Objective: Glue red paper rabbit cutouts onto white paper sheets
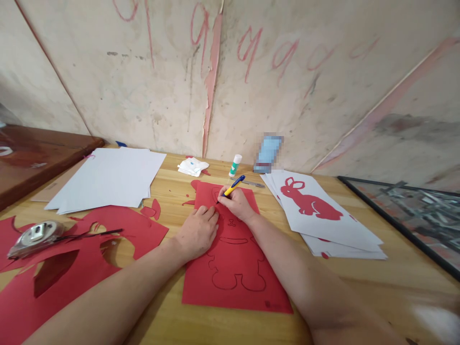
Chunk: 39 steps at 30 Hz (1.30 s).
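A red sheet of paper (239,273) lies lengthwise before me, with a dark outline of an animal figure drawn on it. My right hand (235,203) grips a yellow and blue pen (234,186), its tip down at the upper part of the sheet, near an ear-shaped line. Flat on the sheet's left side rests my left hand (201,229), fingers stretched toward the pen tip. Part of the drawing is hidden under my hands and right forearm.
Red paper offcuts (136,225) and a tape measure (38,237) lie left, below white sheets (108,177). Toward the wall are crumpled tissue (193,166), a glue stick (235,165) and a blurred phone (268,152). At right, a red rabbit cutout (311,201) lies on white paper.
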### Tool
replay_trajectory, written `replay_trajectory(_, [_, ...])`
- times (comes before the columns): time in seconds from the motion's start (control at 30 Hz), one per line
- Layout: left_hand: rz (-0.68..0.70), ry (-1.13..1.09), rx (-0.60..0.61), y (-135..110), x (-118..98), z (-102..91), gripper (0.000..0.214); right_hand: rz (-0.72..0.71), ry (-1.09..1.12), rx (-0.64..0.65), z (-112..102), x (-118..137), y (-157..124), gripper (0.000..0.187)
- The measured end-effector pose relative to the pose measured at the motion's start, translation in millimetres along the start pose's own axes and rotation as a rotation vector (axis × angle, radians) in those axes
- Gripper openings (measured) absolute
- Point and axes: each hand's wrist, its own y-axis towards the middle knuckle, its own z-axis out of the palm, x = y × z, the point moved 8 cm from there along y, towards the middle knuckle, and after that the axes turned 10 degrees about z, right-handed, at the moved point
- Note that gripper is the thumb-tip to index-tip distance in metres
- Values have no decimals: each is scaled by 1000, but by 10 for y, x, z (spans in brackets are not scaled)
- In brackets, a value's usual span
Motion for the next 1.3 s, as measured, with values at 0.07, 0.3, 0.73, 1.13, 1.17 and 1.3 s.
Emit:
replay_trajectory(0.07, [1,-4,-7,-1,2,4,30,-5,-8,4,7,0,2,6])
replay_trajectory(0.3, [-3,-9,-20,2,6,-3,28,-6,-26,13,18,4,3,4])
replay_trajectory(0.73, [-1,-20,-26,-1,5,-6,29,29,29,-16,-11,-43,23,7])
replay_trajectory(1.13, [5,17,11,9,-6,-9,28,3,9,-2,5,-24,13,7])
replay_trajectory(1.17, [5,15,6,9,-5,-9,27,1,9,-1,6,-27,14,6])
replay_trajectory(1.3, [9,9,-9,4,-5,-6,28,-9,7,2,10,-27,14,6])
